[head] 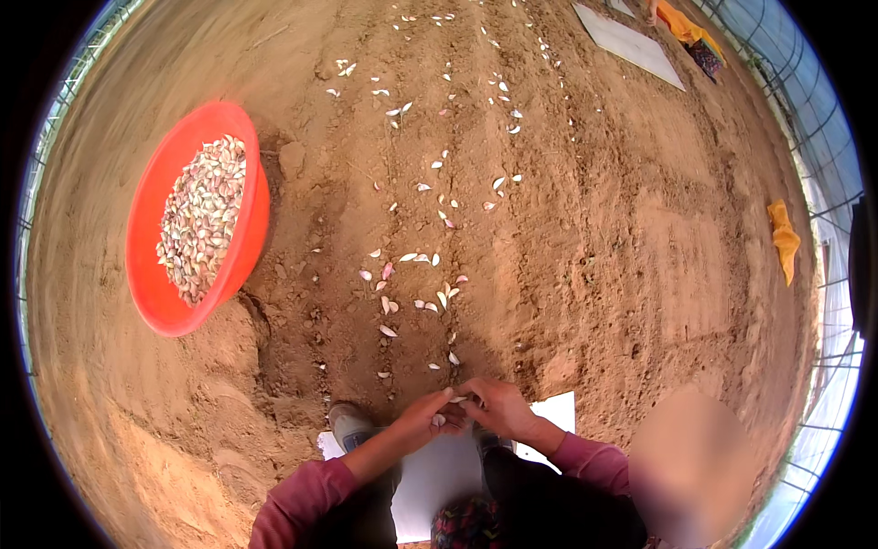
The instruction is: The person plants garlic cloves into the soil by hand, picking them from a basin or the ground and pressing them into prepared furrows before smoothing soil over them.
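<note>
Both my hands meet low in the middle of the view, just above a pale board. Garlic cloves lie in my left hand, which is turned partly upward. The fingers of my right hand reach over it and touch a clove between the two hands. On the brown soil beyond my hands, loose garlic cloves are scattered in rough rows. A red plastic basin stands tilted at the left, partly filled with a heap of garlic cloves.
Under my feet is a pale board, with a shoe at its left. Another pale board lies at the upper right beside orange cloth and part of a person's hand. A yellow-orange cloth lies near the greenhouse wall.
</note>
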The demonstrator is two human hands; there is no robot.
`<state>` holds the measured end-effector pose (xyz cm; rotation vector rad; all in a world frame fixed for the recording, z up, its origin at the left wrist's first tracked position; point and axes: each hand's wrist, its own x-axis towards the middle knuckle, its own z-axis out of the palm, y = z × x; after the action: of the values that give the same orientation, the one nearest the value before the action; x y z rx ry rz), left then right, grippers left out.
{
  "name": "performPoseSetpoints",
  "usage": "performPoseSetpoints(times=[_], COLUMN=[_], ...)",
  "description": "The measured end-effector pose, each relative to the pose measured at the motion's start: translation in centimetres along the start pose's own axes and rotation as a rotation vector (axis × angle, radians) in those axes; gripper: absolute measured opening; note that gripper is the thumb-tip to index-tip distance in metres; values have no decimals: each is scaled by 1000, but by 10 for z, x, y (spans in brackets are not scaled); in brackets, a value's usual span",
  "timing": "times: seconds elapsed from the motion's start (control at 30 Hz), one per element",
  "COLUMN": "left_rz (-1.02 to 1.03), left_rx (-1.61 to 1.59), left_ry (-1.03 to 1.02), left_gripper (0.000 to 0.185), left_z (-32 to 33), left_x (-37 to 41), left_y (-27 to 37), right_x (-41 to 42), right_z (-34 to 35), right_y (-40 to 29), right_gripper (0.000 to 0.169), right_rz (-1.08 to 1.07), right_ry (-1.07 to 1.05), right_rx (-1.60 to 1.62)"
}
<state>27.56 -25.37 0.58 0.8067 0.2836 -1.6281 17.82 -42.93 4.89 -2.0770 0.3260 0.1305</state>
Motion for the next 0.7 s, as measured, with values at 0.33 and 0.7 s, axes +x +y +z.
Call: performPoseSetpoints(times=[0.33,0.7], left_rz=[5,16], left_rx=[367,354], left_ry=[205,228], left_gripper=[32,33], left_z=[-2,11], left_x=[-2,-10], left_y=[-8,2], right_x=[3,-7], right_z=[-6,-11], right_y=[0,7], right_gripper=[24,24], right_rz=[-196,10], right_ry=[-31,-8], right_rx=[-119,-65])
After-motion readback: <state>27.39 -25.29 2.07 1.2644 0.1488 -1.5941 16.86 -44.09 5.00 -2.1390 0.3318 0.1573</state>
